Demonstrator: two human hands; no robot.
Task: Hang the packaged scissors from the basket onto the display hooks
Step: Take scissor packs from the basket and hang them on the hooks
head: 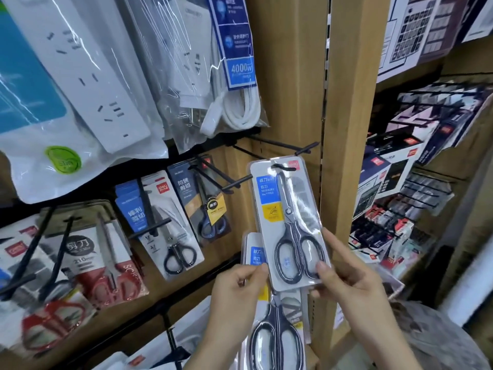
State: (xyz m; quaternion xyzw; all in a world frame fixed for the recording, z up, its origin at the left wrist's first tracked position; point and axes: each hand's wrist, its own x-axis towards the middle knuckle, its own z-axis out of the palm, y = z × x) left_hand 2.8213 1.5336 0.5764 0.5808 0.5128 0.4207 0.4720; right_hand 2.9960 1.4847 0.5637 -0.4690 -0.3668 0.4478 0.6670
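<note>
My right hand pinches the lower edge of a packaged pair of black-handled scissors, held upright in front of the wooden panel. Its hang slot sits just right of the tip of a bare black hook. A second bare hook juts out above it. My left hand grips another scissors pack of the same kind, partly hidden behind the first. The basket is out of view.
Other scissors packs hang on hooks to the left, red-handled ones further left. Bagged power strips hang above. A wooden upright stands close on the right, with boxed goods on shelves beyond it.
</note>
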